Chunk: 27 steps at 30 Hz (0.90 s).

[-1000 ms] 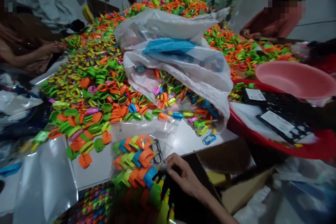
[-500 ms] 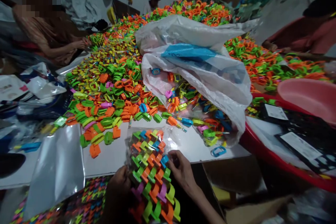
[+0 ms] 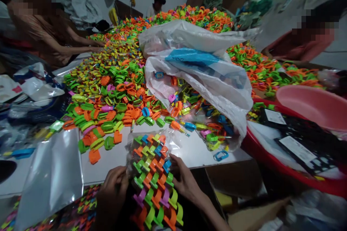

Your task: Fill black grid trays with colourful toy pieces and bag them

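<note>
A stack of small coloured plastic pieces (image 3: 153, 177), green, orange, blue and purple, stands between my hands at the table's near edge. Its upper part sits inside a clear plastic bag (image 3: 151, 140). My left hand (image 3: 112, 195) grips the stack's left side with curled fingers. My right hand (image 3: 184, 178) presses its right side, fingers closed against the pieces and the bag's edge. The lower part of the stack hangs below the table edge.
A huge heap of loose coloured pieces (image 3: 116, 90) covers the white table (image 3: 114, 160). A big white plastic sack (image 3: 200, 72) lies open in the middle. Flat clear bags (image 3: 51, 173) lie at left. A red tub (image 3: 287, 173) and a pink basin (image 3: 317, 104) stand at right. Other people sit around.
My left hand has come up onto the stack. The stack has been straightened and pushed further into the clear bag. The view has shifted slightly.
</note>
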### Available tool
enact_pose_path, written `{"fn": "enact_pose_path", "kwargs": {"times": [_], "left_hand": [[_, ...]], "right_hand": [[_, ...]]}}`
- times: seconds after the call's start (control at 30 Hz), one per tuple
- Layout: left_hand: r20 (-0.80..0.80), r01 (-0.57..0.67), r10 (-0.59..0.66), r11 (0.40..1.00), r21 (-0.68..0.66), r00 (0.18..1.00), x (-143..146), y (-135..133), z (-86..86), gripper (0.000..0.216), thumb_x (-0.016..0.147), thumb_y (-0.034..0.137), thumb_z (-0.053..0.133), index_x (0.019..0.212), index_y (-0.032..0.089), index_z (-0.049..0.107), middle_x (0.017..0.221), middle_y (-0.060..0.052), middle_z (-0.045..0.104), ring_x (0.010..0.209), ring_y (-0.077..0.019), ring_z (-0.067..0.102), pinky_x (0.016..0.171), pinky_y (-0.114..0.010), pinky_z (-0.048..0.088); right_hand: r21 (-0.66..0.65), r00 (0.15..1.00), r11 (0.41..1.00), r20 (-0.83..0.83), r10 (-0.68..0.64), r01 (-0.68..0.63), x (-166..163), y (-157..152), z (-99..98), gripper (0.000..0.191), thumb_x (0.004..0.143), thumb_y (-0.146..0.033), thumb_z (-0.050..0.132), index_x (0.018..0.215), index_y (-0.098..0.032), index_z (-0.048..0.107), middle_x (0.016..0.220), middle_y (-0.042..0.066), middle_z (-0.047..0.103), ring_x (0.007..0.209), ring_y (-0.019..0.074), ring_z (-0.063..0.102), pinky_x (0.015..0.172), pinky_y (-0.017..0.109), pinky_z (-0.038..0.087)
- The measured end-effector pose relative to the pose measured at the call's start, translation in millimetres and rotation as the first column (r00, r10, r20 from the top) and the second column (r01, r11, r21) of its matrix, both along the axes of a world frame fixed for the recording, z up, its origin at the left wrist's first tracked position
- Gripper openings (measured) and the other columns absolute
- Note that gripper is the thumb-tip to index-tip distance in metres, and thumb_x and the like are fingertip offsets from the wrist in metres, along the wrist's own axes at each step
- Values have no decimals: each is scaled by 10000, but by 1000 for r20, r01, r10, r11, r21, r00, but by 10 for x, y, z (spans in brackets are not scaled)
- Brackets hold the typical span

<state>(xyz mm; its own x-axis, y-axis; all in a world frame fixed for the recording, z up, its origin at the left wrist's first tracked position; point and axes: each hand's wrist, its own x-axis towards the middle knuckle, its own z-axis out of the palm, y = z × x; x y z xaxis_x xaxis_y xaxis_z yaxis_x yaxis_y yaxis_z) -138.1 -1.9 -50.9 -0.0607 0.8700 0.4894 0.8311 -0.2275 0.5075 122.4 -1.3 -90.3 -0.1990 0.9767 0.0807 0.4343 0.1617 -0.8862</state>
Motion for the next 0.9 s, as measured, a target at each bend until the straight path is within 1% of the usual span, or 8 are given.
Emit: {"fn": "enact_pose_path", "kwargs": {"times": [0.1,0.23,0.33,0.43,0.57,0.67,0.77,0.9], "left_hand": [[-90,106,-102,994,39,991,59,-2,116,207,899,313,441,820,215,606,765,7,687,671,-117,672,609,-177,529],[-99,211,-204,975,64,974,140,53,230,187,902,258,421,840,212,591,759,20,686,684,-101,674,641,-157,515],[-81,243,-242,970,6,967,117,67,222,179,896,236,416,813,217,573,729,30,669,657,-95,665,614,-151,505],[-48,257,-261,963,-80,964,73,67,158,171,892,242,425,811,226,575,745,35,668,660,-93,659,598,-153,496],[92,301,-287,926,-229,954,103,96,104,167,893,287,449,841,227,595,811,7,669,747,-118,650,686,-186,503],[209,278,-229,927,-251,951,172,127,114,192,890,316,453,833,213,605,833,-21,661,796,-145,633,739,-225,498],[285,251,-176,934,-253,942,209,145,122,203,871,341,478,801,207,615,784,-11,658,744,-144,624,700,-220,500],[287,186,-98,937,-295,953,176,135,90,251,855,396,484,763,209,625,678,24,653,615,-129,615,581,-190,498]], "right_hand": [[-34,999,999,-7,-39,39,-97,99,-104,493,811,-212,537,1291,-205,422,1130,77,620,957,198,616,810,314,513],[-3,980,980,18,-197,197,-163,346,-89,238,866,-288,499,1072,-193,567,746,9,640,611,147,583,583,259,483],[170,972,957,-48,-229,234,-74,435,51,216,875,-279,508,1065,-195,565,841,40,640,698,150,593,611,253,482],[261,996,961,-33,-80,86,76,463,232,181,877,-249,506,1039,-203,572,976,71,628,870,171,591,719,273,481],[12,998,1000,-60,26,-25,186,540,371,138,818,-263,584,938,-194,589,843,26,642,759,154,593,655,246,461],[-134,988,989,-147,38,-58,165,609,375,121,818,-266,561,897,-182,598,777,2,647,712,144,588,626,228,443],[-144,988,988,-153,33,-55,110,612,358,195,884,-314,470,866,-175,607,769,3,642,710,144,580,640,233,439],[-94,999,995,-39,39,-42,56,485,351,276,935,-378,411,943,-191,614,821,14,652,740,152,587,685,247,448]]}}
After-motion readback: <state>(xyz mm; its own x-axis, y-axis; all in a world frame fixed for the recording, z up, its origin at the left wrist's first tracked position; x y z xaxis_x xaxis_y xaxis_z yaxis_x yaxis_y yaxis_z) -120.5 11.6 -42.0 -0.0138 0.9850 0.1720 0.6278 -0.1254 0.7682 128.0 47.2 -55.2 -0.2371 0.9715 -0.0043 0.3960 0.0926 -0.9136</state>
